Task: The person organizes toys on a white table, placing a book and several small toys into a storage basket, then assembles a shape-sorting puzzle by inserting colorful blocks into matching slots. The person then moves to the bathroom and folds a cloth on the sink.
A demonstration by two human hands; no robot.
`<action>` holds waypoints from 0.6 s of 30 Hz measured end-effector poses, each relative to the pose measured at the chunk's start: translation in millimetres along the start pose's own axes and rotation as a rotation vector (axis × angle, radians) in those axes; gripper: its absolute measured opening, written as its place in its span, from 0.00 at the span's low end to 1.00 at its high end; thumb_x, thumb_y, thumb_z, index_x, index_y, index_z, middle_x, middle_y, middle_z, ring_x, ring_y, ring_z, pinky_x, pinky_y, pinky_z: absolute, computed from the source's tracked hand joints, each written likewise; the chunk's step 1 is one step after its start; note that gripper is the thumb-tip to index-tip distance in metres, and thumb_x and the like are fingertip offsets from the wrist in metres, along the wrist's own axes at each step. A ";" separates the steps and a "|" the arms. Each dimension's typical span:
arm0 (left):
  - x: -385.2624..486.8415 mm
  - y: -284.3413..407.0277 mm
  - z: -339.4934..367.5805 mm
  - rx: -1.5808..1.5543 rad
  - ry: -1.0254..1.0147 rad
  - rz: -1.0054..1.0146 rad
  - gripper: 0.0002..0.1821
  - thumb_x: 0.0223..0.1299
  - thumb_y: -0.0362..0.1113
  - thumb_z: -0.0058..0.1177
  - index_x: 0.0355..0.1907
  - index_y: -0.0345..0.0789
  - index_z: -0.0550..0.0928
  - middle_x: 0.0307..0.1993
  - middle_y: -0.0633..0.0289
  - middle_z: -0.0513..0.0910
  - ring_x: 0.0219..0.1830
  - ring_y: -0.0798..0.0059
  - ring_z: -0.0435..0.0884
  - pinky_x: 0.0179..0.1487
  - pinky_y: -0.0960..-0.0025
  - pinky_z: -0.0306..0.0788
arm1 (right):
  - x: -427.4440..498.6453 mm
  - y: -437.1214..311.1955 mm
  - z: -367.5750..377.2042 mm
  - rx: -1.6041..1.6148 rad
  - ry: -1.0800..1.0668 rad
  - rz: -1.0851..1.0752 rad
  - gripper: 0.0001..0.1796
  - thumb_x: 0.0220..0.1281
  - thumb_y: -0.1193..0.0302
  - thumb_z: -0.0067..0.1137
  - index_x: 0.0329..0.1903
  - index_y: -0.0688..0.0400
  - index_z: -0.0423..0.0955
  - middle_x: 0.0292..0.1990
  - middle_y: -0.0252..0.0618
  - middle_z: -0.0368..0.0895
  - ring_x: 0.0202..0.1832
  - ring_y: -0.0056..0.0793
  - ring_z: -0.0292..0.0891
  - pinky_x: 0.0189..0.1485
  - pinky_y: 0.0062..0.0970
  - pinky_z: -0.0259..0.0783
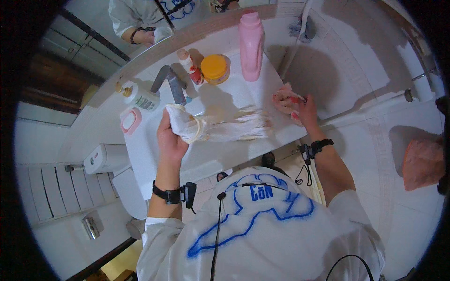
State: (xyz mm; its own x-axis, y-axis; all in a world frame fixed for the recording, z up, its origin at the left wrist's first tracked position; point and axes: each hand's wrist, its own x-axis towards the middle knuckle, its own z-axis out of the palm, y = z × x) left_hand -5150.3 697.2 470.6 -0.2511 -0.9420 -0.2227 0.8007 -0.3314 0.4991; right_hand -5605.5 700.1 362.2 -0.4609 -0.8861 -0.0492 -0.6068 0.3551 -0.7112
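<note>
A long white cloth (232, 124), stained yellowish in places, stretches across the basin of a white washbasin (197, 159). My left hand (170, 137) grips its bunched left end, just in front of the metal faucet (170, 82). Over the basin's right side, my right hand (307, 112) has its fingers on a crumpled pinkish cloth or wrap (285, 100) with red patches; its exact kind is unclear. The white cloth's far end lies to the left of that bundle, and I cannot tell if they touch.
Behind the basin stand a pump bottle (142, 96), a red-and-white bottle (191, 66), a yellow-lidded jar (215, 69) and a pink bottle (250, 45). A pink soap dish (131, 121) sits at the left corner. A toilet (130, 193) is to the left; a mirror (140, 21) rises behind.
</note>
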 end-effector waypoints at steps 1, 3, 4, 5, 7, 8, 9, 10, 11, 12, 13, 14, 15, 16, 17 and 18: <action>-8.8 6.5 2.1 0.029 -0.012 0.040 0.17 0.82 0.47 0.43 0.55 0.36 0.79 0.48 0.61 0.84 0.53 0.67 0.83 0.61 0.59 0.77 | -0.5 3.5 1.5 -0.105 0.001 -0.015 0.17 0.74 0.68 0.53 0.57 0.65 0.71 0.52 0.59 0.82 0.54 0.57 0.80 0.56 0.44 0.74; -24.9 20.8 9.7 0.089 0.048 0.112 0.19 0.82 0.47 0.42 0.57 0.35 0.79 0.50 0.61 0.84 0.54 0.66 0.83 0.63 0.59 0.76 | -1.7 12.4 9.2 -0.079 -0.025 -0.079 0.18 0.73 0.67 0.54 0.59 0.65 0.70 0.53 0.60 0.82 0.55 0.58 0.79 0.57 0.44 0.74; -32.0 27.3 14.4 0.034 -0.005 0.145 0.20 0.82 0.45 0.41 0.63 0.34 0.76 0.58 0.58 0.82 0.61 0.64 0.81 0.67 0.57 0.74 | -2.1 18.0 13.5 -0.074 -0.047 -0.065 0.19 0.73 0.67 0.54 0.59 0.65 0.70 0.53 0.60 0.81 0.56 0.59 0.78 0.57 0.44 0.74; -39.2 34.6 19.3 0.025 -0.024 0.172 0.21 0.82 0.45 0.41 0.65 0.34 0.75 0.61 0.58 0.81 0.63 0.63 0.79 0.69 0.56 0.72 | -2.3 24.9 17.8 -0.059 -0.047 -0.111 0.19 0.73 0.67 0.54 0.61 0.64 0.70 0.54 0.59 0.81 0.57 0.58 0.78 0.59 0.43 0.74; -55.5 50.6 28.1 0.004 -0.074 0.224 0.23 0.83 0.45 0.39 0.69 0.34 0.73 0.66 0.56 0.78 0.68 0.60 0.77 0.72 0.53 0.69 | -6.4 40.7 27.4 -0.018 -0.055 -0.189 0.21 0.74 0.67 0.53 0.63 0.63 0.69 0.56 0.57 0.81 0.59 0.56 0.78 0.61 0.42 0.73; -62.6 59.4 32.4 0.073 -0.029 0.298 0.25 0.83 0.45 0.37 0.72 0.34 0.70 0.70 0.55 0.75 0.71 0.58 0.74 0.75 0.50 0.66 | -4.4 48.6 31.7 -0.043 -0.099 -0.137 0.21 0.74 0.67 0.53 0.64 0.63 0.69 0.57 0.56 0.81 0.60 0.55 0.77 0.62 0.42 0.73; -69.5 68.0 36.5 0.074 -0.092 0.311 0.25 0.83 0.46 0.37 0.73 0.34 0.69 0.70 0.55 0.75 0.71 0.58 0.73 0.75 0.49 0.66 | -3.0 55.6 34.7 -0.049 -0.133 -0.141 0.21 0.74 0.68 0.53 0.64 0.62 0.69 0.58 0.55 0.80 0.61 0.54 0.77 0.62 0.42 0.73; -76.6 77.6 40.4 0.075 -0.152 0.323 0.26 0.83 0.46 0.37 0.73 0.34 0.69 0.70 0.55 0.74 0.71 0.57 0.73 0.75 0.48 0.65 | -2.4 60.9 37.9 -0.058 -0.167 -0.153 0.21 0.74 0.68 0.53 0.65 0.61 0.69 0.59 0.54 0.80 0.62 0.53 0.77 0.63 0.41 0.72; -83.9 86.2 45.2 0.063 -0.270 0.312 0.26 0.83 0.47 0.36 0.74 0.34 0.69 0.71 0.55 0.74 0.71 0.57 0.73 0.75 0.47 0.65 | -1.8 63.4 38.3 0.037 -0.209 -0.172 0.23 0.72 0.68 0.56 0.65 0.61 0.69 0.60 0.55 0.78 0.62 0.54 0.76 0.64 0.43 0.72; -91.3 96.7 50.8 0.043 -0.130 0.379 0.27 0.83 0.47 0.37 0.74 0.34 0.68 0.72 0.54 0.73 0.72 0.56 0.72 0.76 0.45 0.64 | -1.0 61.4 36.6 0.128 -0.248 -0.202 0.24 0.70 0.68 0.58 0.65 0.61 0.69 0.62 0.56 0.76 0.63 0.55 0.75 0.64 0.45 0.72; -98.7 105.2 56.5 0.043 -0.217 0.380 0.28 0.83 0.48 0.37 0.74 0.33 0.68 0.72 0.52 0.71 0.73 0.54 0.71 0.77 0.44 0.63 | -1.8 55.6 33.9 0.190 -0.289 -0.149 0.26 0.67 0.68 0.61 0.65 0.60 0.69 0.63 0.57 0.74 0.63 0.57 0.73 0.65 0.46 0.71; -104.7 113.5 63.0 0.046 -0.310 0.385 0.28 0.83 0.48 0.37 0.75 0.33 0.67 0.73 0.51 0.70 0.73 0.52 0.70 0.77 0.43 0.61 | -3.7 44.3 30.1 0.077 -0.238 -0.178 0.27 0.68 0.69 0.61 0.67 0.60 0.67 0.62 0.55 0.76 0.64 0.54 0.74 0.65 0.44 0.72; -110.9 121.2 70.4 0.050 -0.400 0.390 0.29 0.83 0.49 0.37 0.75 0.32 0.67 0.74 0.49 0.69 0.74 0.50 0.69 0.77 0.42 0.60 | -9.2 29.4 22.8 -0.065 -0.188 -0.127 0.27 0.70 0.69 0.61 0.68 0.59 0.66 0.62 0.53 0.77 0.64 0.51 0.74 0.65 0.42 0.72; -116.3 128.6 78.4 0.072 -0.390 0.451 0.29 0.83 0.48 0.37 0.75 0.32 0.66 0.74 0.49 0.69 0.74 0.50 0.68 0.77 0.41 0.60 | -14.4 9.2 13.7 -0.200 -0.143 -0.078 0.28 0.71 0.70 0.61 0.69 0.59 0.65 0.61 0.50 0.78 0.65 0.48 0.75 0.65 0.40 0.72; -122.2 135.3 87.5 0.097 -0.416 0.457 0.29 0.83 0.48 0.37 0.75 0.32 0.66 0.74 0.49 0.69 0.74 0.50 0.68 0.77 0.41 0.60 | -17.4 -14.5 1.3 -0.195 -0.208 -0.196 0.30 0.69 0.69 0.63 0.70 0.57 0.65 0.64 0.50 0.76 0.65 0.47 0.74 0.66 0.41 0.72; -126.4 143.0 97.5 0.122 -0.443 0.460 0.29 0.83 0.48 0.37 0.75 0.32 0.67 0.74 0.49 0.69 0.74 0.50 0.68 0.77 0.41 0.60 | -19.6 -40.0 -12.8 -0.184 -0.275 -0.314 0.32 0.68 0.68 0.64 0.71 0.56 0.64 0.66 0.50 0.73 0.66 0.47 0.73 0.66 0.43 0.71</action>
State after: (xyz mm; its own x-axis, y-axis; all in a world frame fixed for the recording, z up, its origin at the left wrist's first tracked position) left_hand -5057.2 763.7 651.8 -0.1189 -0.9132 0.3897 0.8191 0.1317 0.5584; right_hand -5580.5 707.1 400.5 -0.0623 -0.9966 -0.0533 -0.8058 0.0818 -0.5865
